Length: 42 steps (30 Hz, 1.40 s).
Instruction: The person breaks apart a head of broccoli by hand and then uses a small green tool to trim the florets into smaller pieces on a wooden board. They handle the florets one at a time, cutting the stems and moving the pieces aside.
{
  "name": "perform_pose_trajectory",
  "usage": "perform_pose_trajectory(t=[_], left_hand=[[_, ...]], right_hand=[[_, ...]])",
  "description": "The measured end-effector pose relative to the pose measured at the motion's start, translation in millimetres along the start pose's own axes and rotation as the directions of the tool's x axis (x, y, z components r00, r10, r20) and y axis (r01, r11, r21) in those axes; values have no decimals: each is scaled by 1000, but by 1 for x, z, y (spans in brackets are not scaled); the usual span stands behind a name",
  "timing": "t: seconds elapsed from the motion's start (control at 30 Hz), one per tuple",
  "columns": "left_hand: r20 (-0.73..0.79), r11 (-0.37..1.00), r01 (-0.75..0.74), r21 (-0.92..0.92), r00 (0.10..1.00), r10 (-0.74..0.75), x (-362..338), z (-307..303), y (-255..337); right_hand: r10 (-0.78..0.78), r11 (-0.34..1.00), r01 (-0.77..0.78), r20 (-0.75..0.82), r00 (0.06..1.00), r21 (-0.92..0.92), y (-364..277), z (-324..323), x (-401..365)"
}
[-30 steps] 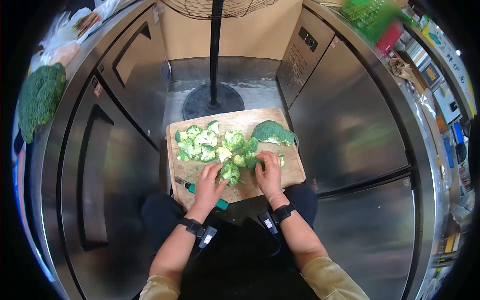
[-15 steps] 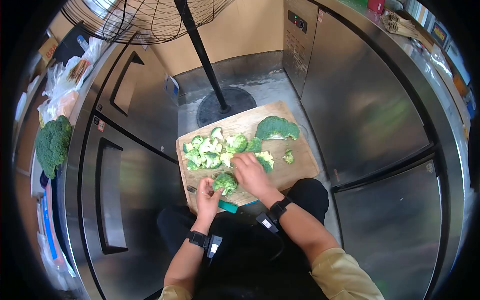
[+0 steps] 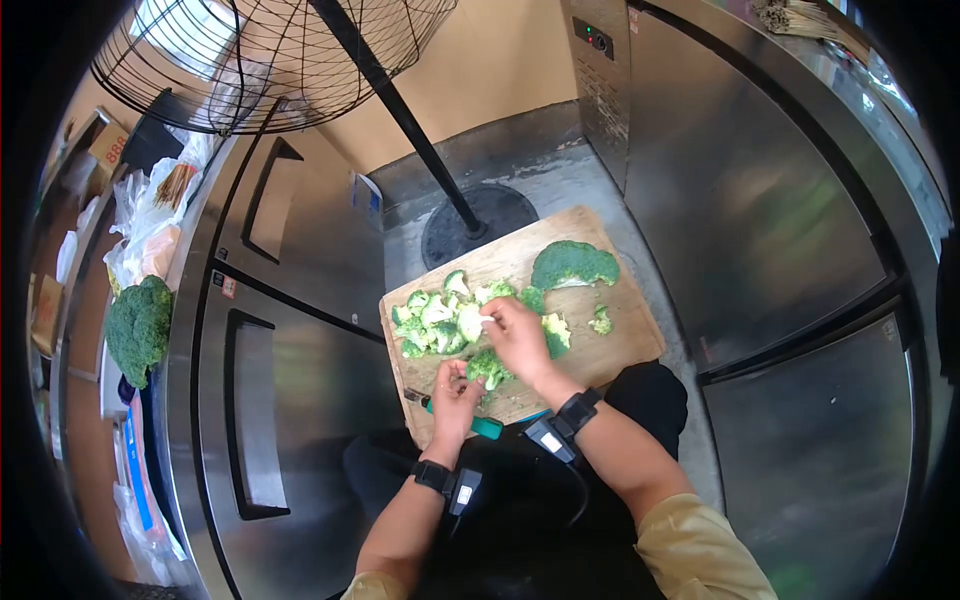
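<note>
My left hand (image 3: 456, 398) is closed around a broccoli piece (image 3: 488, 368) near the front of the wooden cutting board (image 3: 625, 335). Just above it, my right hand (image 3: 522, 340) pinches a pale-cut broccoli floret (image 3: 472, 322) at the edge of the floret pile (image 3: 430, 318). A green-handled knife (image 3: 487, 428) lies on the board beneath my left hand, its blade partly hidden. Toward the back right sits a large broccoli chunk (image 3: 575, 264). A yellowish piece (image 3: 556, 332) rests beside my right hand, and a small floret (image 3: 600, 320) lies farther right.
The board rests across my lap. Steel cabinets stand at left (image 3: 290, 330) and right (image 3: 740, 190). Behind the board are a fan's round base (image 3: 480, 222) and pole (image 3: 400, 110). A whole broccoli head (image 3: 138, 328) and plastic bags (image 3: 150, 220) occupy the left counter.
The view has shifted, so the scene sits farther right and lower. My right hand's fingers have closed on a floret by the pile. My left hand still holds its broccoli piece.
</note>
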<state>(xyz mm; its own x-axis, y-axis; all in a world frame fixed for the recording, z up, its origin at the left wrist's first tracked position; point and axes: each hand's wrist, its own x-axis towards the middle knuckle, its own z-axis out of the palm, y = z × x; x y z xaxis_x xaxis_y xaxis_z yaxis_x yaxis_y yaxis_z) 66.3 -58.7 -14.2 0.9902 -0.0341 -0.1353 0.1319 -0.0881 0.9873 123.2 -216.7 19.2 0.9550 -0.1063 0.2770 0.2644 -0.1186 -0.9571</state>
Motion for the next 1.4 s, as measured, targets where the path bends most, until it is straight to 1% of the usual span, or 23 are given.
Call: perform_pose_trajectory(t=[0.03,0.07,0.13,0.2,0.27,0.33,0.4,0.43,0.53,0.6,0.67,0.73,0.83,0.87,0.9,0.93,0.97,1.0,1.07,1.1,1.2,1.3,1.4], left_hand=[[50,999,-19,42,999,17,7,2,-5],[52,999,-17,43,999,14,10,5,-7],[54,998,-15,54,998,12,14,11,-5],[0,958,-133,253,991,137,12,3,0],[-59,857,-192,478,967,250,-4,0,36],[-38,970,-159,187,985,169,-14,-6,52],[42,991,-96,-91,994,100,-32,-5,87],[89,983,-118,-141,987,132,-35,-8,89],[209,977,5,-214,977,41,-42,-14,96],[174,960,99,-260,983,-54,-45,-19,83],[184,900,203,-386,973,-141,-50,-25,77],[95,814,198,-547,980,-175,-57,-27,75],[85,674,208,-709,974,-211,-63,-38,76],[104,625,219,-749,971,-216,-64,-43,76],[143,611,225,-759,973,-181,-65,-48,75],[204,565,238,-790,971,-125,-65,-54,69],[262,518,257,-816,963,-65,-65,-62,61],[316,471,280,-836,949,-3,-66,-66,57],[321,448,299,-842,947,-28,-69,-69,58],[324,437,309,-845,945,-41,-71,-70,59],[57,702,149,-696,987,-153,-84,-56,79],[-8,857,38,-514,999,-50,-82,-61,65],[-91,964,-28,-265,996,4,-69,-65,35]], right_hand=[[183,935,-192,60,981,298,8,-7,4],[332,747,-368,170,928,553,13,-15,7],[384,590,-467,280,880,658,4,-33,6],[401,458,-516,351,847,724,-3,-37,0],[388,425,-583,443,808,693,-6,-34,-5],[364,412,-639,525,769,650,-8,-31,-12],[342,420,-677,586,735,604,-13,-25,-18],[328,455,-684,607,723,569,-11,-22,-21],[302,575,-686,664,684,446,-7,-12,-32],[306,619,-695,702,643,366,-7,-9,-39],[334,568,-722,692,640,394,-11,-6,-44],[346,504,-751,697,628,427,-10,-2,-48],[298,770,-568,623,723,291,9,16,-61],[201,940,-325,606,769,102,10,19,-67],[90,995,-40,609,788,-95,4,21,-74],[-21,927,251,632,775,-277,-9,21,-80],[-29,852,357,646,763,-383,-23,20,-89],[-79,820,416,642,763,-394,-19,25,-95],[-175,745,522,633,754,-416,2,39,-107],[-150,721,521,631,761,-457,19,51,-109],[-82,742,429,565,821,-516,25,58,-108],[213,855,69,470,857,-514,0,44,-93],[351,931,-278,370,860,-236,25,37,-87]])
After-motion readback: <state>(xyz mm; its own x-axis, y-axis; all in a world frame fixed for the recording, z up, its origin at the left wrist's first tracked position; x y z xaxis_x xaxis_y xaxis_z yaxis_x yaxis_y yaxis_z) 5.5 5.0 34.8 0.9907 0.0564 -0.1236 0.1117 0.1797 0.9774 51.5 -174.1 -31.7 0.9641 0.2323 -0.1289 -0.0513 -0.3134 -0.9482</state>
